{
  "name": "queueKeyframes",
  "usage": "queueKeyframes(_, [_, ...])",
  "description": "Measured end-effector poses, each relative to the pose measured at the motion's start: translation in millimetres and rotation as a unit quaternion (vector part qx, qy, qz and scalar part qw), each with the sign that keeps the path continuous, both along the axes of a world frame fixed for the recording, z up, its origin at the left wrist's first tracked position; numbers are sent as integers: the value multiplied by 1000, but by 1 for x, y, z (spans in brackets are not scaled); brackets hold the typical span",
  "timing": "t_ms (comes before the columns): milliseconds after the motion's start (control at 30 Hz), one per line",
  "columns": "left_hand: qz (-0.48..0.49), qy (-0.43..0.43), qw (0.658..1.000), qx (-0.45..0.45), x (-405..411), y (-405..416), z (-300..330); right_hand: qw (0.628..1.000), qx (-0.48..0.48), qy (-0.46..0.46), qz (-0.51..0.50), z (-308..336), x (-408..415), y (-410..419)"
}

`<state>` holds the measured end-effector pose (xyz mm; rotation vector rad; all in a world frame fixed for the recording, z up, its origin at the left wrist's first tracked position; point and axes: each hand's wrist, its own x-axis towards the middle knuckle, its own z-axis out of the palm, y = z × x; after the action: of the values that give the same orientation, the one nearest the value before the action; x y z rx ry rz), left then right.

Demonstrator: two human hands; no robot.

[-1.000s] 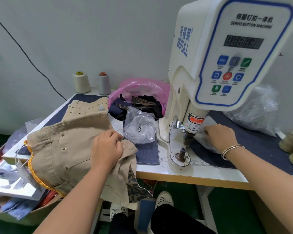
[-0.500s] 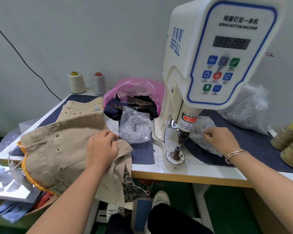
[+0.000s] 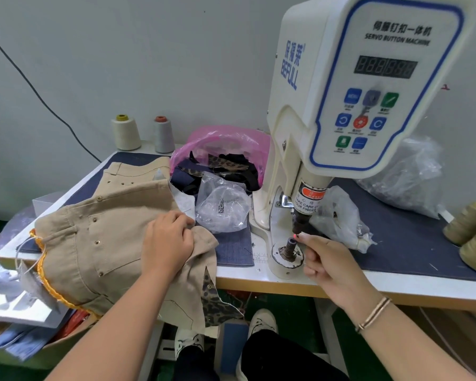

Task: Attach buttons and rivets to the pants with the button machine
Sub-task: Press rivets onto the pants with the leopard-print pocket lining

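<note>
Pants (image 3: 99, 243) in tan cloth are lying heaped on the worktop (image 3: 259, 273) at 9 o'clock of the button machine (image 3: 363, 86), the left hand (image 3: 168, 240) gripping their waistband; the right hand (image 3: 327, 262), fingers curled, is pinching something tiny beside the lower die (image 3: 290, 246).

Bare forearms both sides, no sleeves in view. Left hand (image 3: 167, 240): no rings, no watch, wrist bare. Right hand (image 3: 329, 264): thin metal bangle (image 3: 373, 314) at wrist, rose-gold tone, looks like 2 or 3 narrow bands stacked, could be 1 ribbed band. Nail colour too small to tell. Lower frame: dark trousers (image 3: 283, 361), black or near-black. 2 white lace-up sneakers (image 3: 261, 321), dark smudges on toe caps, soles pale.
</note>
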<state>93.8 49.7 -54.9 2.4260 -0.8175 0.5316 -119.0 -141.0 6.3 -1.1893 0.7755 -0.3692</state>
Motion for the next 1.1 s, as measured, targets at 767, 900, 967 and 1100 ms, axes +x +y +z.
queueKeyframes(767, [3,-6,1000,8,0,0,1,889,410,-184,-87,19,1,47])
queueKeyframes(900, [4,-9,1000,3,-1,1,1,937,310,-156,50,26,35,84])
queueKeyframes(967, [2,-8,1000,1,-1,1,1,974,174,-122,80,33,70,92])
queueKeyframes(1100, [-2,1,1000,-6,-1,0,3,969,-240,-49,14,38,156,74])
